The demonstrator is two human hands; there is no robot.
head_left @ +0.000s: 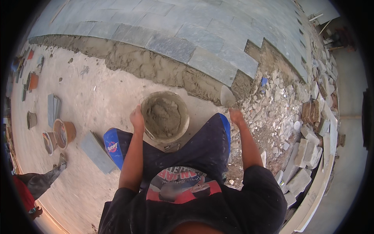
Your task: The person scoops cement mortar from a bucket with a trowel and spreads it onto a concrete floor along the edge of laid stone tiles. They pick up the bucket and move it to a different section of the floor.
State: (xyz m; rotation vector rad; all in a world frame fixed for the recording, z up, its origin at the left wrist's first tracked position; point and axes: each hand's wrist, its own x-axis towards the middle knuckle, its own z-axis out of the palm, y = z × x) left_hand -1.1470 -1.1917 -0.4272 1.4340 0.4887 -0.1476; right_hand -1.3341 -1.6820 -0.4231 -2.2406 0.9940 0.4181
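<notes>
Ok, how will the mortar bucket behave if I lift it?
The bucket is probably heavy, since mortar spreads across its inside. The mortar looks lumpy, so it may slump rather than slosh. Being wide and round, the bucket might tip if lifted one-sidedly.

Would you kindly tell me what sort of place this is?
Most likely a building site: grey tiles in rows, a bucket of what looks like mortar, and rubble on the right.
</notes>
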